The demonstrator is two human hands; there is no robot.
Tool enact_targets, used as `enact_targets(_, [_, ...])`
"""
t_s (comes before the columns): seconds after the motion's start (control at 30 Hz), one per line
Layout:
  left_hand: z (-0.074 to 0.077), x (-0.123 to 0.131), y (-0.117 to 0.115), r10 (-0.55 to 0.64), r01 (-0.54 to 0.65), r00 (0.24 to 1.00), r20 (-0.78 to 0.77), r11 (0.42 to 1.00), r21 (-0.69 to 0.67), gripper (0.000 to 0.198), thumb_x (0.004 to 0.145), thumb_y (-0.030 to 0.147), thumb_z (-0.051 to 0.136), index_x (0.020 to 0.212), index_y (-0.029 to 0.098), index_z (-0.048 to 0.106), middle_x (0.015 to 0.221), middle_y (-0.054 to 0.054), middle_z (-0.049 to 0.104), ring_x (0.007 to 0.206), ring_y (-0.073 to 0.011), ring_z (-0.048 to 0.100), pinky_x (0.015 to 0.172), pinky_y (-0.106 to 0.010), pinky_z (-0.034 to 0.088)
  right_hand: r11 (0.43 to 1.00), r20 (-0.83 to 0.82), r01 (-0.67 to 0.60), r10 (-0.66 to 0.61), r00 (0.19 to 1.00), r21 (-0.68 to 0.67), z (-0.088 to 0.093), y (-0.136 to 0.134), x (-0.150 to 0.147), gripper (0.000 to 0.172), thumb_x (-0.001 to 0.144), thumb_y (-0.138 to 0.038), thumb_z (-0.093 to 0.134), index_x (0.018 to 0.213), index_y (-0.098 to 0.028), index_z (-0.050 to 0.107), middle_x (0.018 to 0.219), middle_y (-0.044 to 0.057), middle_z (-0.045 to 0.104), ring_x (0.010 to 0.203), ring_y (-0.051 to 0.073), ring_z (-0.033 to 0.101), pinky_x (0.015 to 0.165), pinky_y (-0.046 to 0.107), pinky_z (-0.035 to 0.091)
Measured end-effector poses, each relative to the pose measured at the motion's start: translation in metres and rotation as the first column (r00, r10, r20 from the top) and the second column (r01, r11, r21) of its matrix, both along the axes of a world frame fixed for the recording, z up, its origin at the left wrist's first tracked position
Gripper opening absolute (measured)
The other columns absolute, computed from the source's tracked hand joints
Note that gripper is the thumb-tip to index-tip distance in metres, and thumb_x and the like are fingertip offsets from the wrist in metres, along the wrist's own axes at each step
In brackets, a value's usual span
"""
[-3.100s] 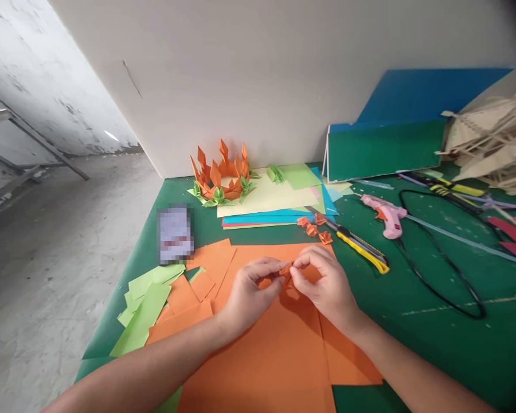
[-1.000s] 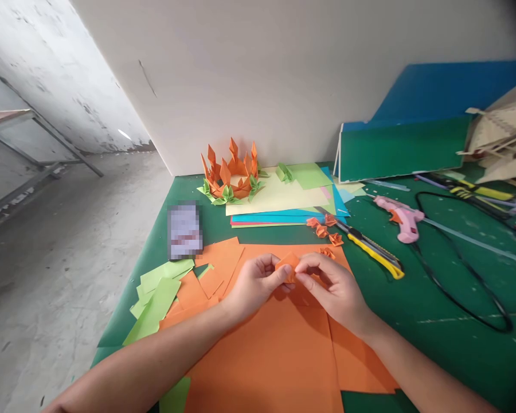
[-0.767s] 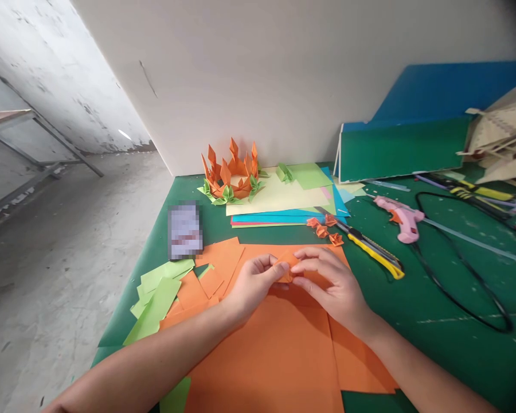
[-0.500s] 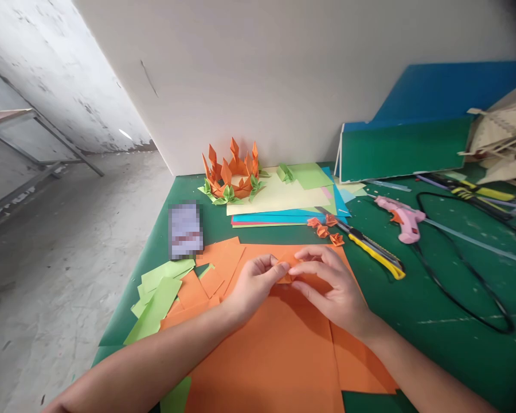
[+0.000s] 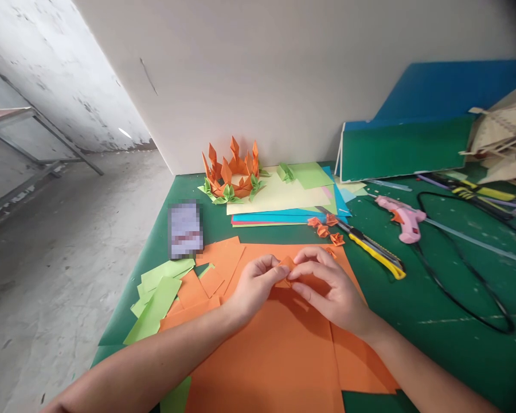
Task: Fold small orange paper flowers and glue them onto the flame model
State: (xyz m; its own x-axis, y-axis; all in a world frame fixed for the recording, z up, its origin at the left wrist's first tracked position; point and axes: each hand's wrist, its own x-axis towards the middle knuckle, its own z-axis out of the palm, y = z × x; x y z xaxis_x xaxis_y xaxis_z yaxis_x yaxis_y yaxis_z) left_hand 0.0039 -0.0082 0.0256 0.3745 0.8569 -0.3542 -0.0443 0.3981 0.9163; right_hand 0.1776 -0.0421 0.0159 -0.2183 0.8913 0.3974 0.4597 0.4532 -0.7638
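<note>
Both my hands meet over a large orange sheet [image 5: 279, 350] on the green table. My left hand [image 5: 253, 287] pinches a small folded orange paper piece [image 5: 286, 267] from the left. From the right, my right hand [image 5: 327, 284] pinches the same piece, its fingers curled over it. Most of the piece is hidden by my fingers. Three small folded orange pieces [image 5: 324, 228] lie just beyond my right hand.
An orange and green paper crown [image 5: 231, 178] stands at the back by a stack of coloured sheets [image 5: 284, 203]. A yellow utility knife [image 5: 372, 252], a pink glue gun [image 5: 402, 217] and a black cable [image 5: 464, 269] lie to the right. Green scraps [image 5: 157, 298] lie left.
The orange piece stood up between my fingertips a second ago; now it sits lower and my right fingers have closed over it. The hands have barely shifted.
</note>
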Motion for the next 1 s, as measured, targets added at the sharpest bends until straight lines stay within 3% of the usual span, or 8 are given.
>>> enact_targets(0.17, [0.0, -0.001, 0.002, 0.009, -0.009, 1.0, 0.0, 1.0, -0.028, 0.029, 0.073, 0.037, 0.067, 0.061, 0.019, 0.048, 0.06, 0.005, 0.043, 0.057, -0.0091, 0.036, 0.056, -0.023, 0.029, 0.966, 0.165, 0.084, -0.127, 0.978, 0.242, -0.004, 0.001, 0.001, 0.017, 0.087, -0.021, 0.063, 0.099, -0.032, 0.069, 0.102, 0.004, 0.06, 0.1, 0.022, 0.057, 0.087, 0.04, 0.047])
enact_targets(0.27, [0.0, -0.001, 0.002, 0.007, -0.007, 1.0, 0.0, 1.0, 0.002, 0.029, 0.074, 0.036, 0.066, 0.061, 0.019, 0.047, 0.059, 0.005, 0.041, 0.058, -0.0094, 0.035, 0.057, -0.023, 0.027, 0.939, 0.222, 0.068, -0.149, 0.964, 0.338, -0.003, 0.0, 0.003, 0.021, 0.086, -0.02, 0.065, 0.104, -0.031, 0.07, 0.093, 0.004, 0.061, 0.09, 0.021, 0.056, 0.082, 0.038, 0.044])
enact_targets(0.63, [-0.003, -0.003, 0.003, 0.026, -0.025, 1.0, 0.016, 0.998, -0.05, 0.028, 0.072, 0.033, 0.069, 0.059, 0.018, 0.049, 0.057, 0.005, 0.039, 0.057, -0.0089, 0.033, 0.055, -0.024, 0.024, 0.907, 0.277, 0.06, -0.19, 0.942, 0.416, -0.003, 0.0, 0.005, 0.025, 0.085, -0.018, 0.067, 0.103, -0.035, 0.07, 0.087, 0.001, 0.064, 0.088, 0.02, 0.054, 0.079, 0.038, 0.039])
enact_targets(0.83, [0.001, 0.0, -0.001, 0.017, -0.018, 0.994, 0.106, 1.0, 0.008, 0.027, 0.075, 0.036, 0.071, 0.064, 0.017, 0.056, 0.063, 0.003, 0.055, 0.062, -0.0092, 0.048, 0.063, -0.022, 0.036, 0.927, 0.199, 0.128, -0.208, 0.958, 0.353, 0.0, -0.002, 0.0, 0.014, 0.086, -0.016, 0.063, 0.091, -0.029, 0.068, 0.097, 0.003, 0.059, 0.096, 0.021, 0.052, 0.084, 0.041, 0.041])
enact_targets(1.0, [0.001, 0.005, -0.007, 0.025, -0.032, 0.984, 0.175, 0.999, 0.035, 0.029, 0.076, 0.039, 0.074, 0.067, 0.016, 0.059, 0.066, 0.002, 0.06, 0.064, -0.01, 0.054, 0.065, -0.023, 0.043, 0.908, 0.117, 0.239, -0.294, 0.949, 0.344, 0.002, -0.004, -0.006, 0.009, 0.083, -0.015, 0.063, 0.08, -0.024, 0.065, 0.098, 0.005, 0.055, 0.095, 0.021, 0.052, 0.085, 0.041, 0.04])
